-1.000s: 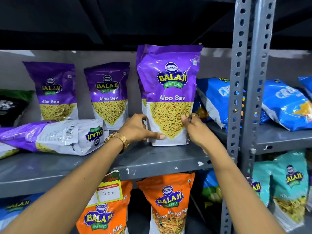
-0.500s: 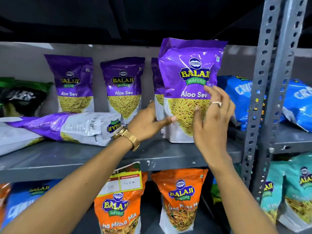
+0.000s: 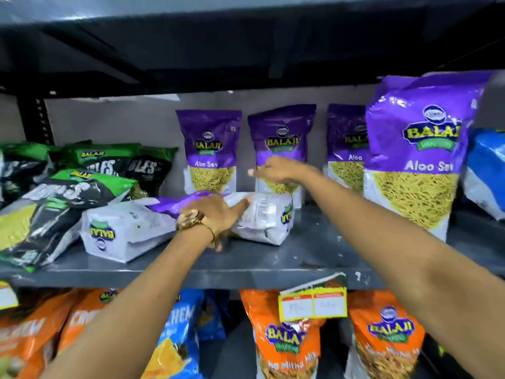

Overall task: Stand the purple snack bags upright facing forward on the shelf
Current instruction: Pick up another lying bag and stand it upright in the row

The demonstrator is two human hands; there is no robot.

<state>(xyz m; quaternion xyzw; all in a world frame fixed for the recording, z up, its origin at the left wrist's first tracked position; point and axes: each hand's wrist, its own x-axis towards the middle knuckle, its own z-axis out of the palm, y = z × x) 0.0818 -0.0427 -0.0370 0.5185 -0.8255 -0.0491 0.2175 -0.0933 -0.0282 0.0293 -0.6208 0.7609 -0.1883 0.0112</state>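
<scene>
Left hand (image 3: 216,214) clamps down over the fallen purple bag (image 3: 257,217) lying flat at centre frame on the shelf (image 3: 300,258), so best pivot it up on its base, label forward, while the right hand (image 3: 276,169) hovers above, fingers loosely spread, empty.

Standing bags (image 3: 412,157): four purple, upright, labels forward, along shelf (image 3: 273,272) back and right.
Lying bags (image 3: 262,217): seemingly two, flat, back-side up, near front edge.
</scene>
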